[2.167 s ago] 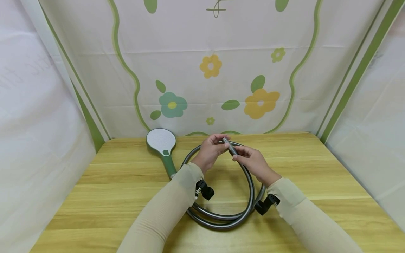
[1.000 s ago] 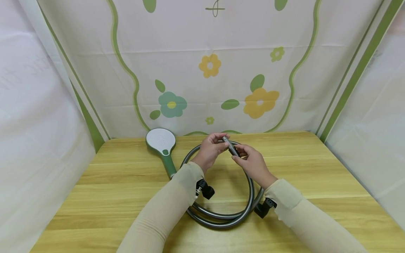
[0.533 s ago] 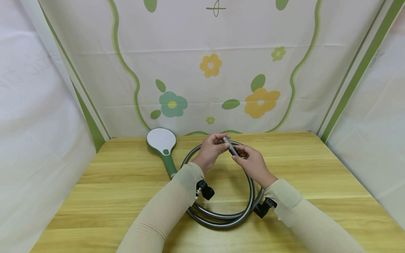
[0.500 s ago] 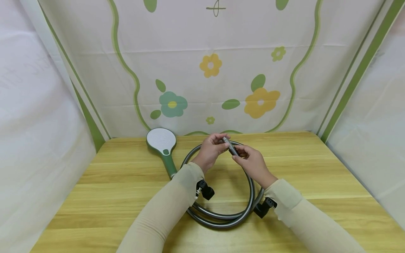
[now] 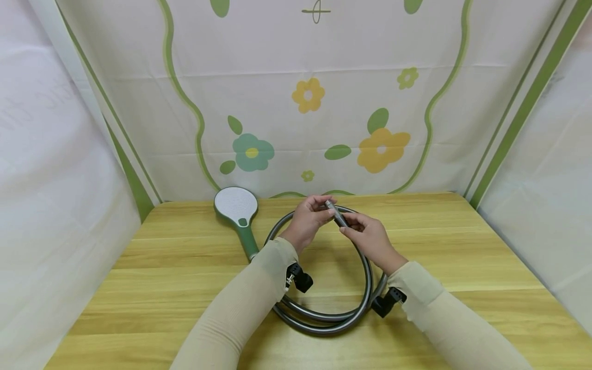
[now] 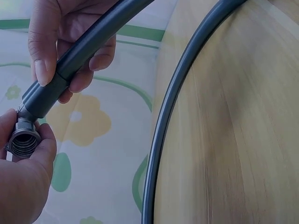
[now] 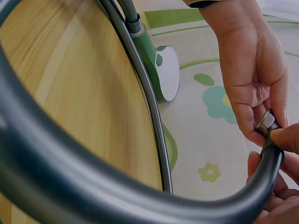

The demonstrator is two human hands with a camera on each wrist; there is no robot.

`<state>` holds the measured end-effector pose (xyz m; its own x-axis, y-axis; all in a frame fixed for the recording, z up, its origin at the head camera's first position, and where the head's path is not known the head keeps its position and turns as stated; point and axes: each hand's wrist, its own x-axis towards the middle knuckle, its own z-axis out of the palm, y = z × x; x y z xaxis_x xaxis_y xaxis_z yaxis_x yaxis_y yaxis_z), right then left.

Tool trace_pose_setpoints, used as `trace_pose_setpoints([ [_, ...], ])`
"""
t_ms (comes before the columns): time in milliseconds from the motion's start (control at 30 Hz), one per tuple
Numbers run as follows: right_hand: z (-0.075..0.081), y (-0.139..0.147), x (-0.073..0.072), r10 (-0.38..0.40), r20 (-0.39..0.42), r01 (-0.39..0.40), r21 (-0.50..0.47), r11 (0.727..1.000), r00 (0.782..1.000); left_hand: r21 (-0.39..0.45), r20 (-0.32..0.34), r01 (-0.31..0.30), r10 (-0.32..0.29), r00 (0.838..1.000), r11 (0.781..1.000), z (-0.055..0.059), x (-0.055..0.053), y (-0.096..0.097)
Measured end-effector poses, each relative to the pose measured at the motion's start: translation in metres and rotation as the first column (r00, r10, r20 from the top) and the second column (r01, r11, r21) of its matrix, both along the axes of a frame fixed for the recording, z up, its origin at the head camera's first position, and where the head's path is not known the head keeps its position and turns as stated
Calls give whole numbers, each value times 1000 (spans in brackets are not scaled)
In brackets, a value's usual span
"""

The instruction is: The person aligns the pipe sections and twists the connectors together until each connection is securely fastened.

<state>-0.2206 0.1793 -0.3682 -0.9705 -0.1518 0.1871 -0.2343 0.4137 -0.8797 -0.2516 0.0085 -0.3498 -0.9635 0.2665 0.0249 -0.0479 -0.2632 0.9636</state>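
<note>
Beside the far edge of the table, both hands hold one end of a grey shower hose (image 5: pixel 367 288). My left hand (image 5: pixel 307 218) pinches the metal nut (image 6: pixel 23 140) between thumb and fingers; its threaded mouth faces the left wrist camera. Just behind it, my right hand (image 5: pixel 372 241) grips the dark collar (image 6: pixel 46 93) with thumb and curled fingertips. The rest of the hose lies coiled on the table below. A green shower head (image 5: pixel 235 205) with a white spray face rests at the left, and the hose's other end meets its handle (image 7: pixel 137 30).
A light wooden table (image 5: pixel 152 298) carries everything. Behind it hangs a white cloth (image 5: pixel 277 51) printed with flowers, and pale cloth walls close off both sides. Black wrist cameras stick out under both wrists, close over the hose coil.
The right hand has rolled slightly on the collar, its wrist shifting a little. The left hand keeps its pinch on the nut. Shower head and coil lie as before.
</note>
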Motion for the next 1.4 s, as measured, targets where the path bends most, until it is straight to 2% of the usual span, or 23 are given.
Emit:
trace_pose_setpoints([
  [300, 3, 3, 0, 39, 78, -33, -78, 996, 996, 0, 0, 15, -15, 1000, 1000, 2, 0, -1],
  [467, 3, 4, 0, 80, 94, -69, -112, 991, 992, 4, 6, 14, -14, 1000, 1000, 1, -1, -1],
  [900, 2, 7, -2, 118, 129, -101, -133, 986, 985, 23, 6, 21, -21, 1000, 1000, -1, -3, -3],
  [1400, 1, 10, -6, 148, 162, -126, -137, 983, 976, -1, 25, 23, -23, 999, 1000, -2, -4, -3],
])
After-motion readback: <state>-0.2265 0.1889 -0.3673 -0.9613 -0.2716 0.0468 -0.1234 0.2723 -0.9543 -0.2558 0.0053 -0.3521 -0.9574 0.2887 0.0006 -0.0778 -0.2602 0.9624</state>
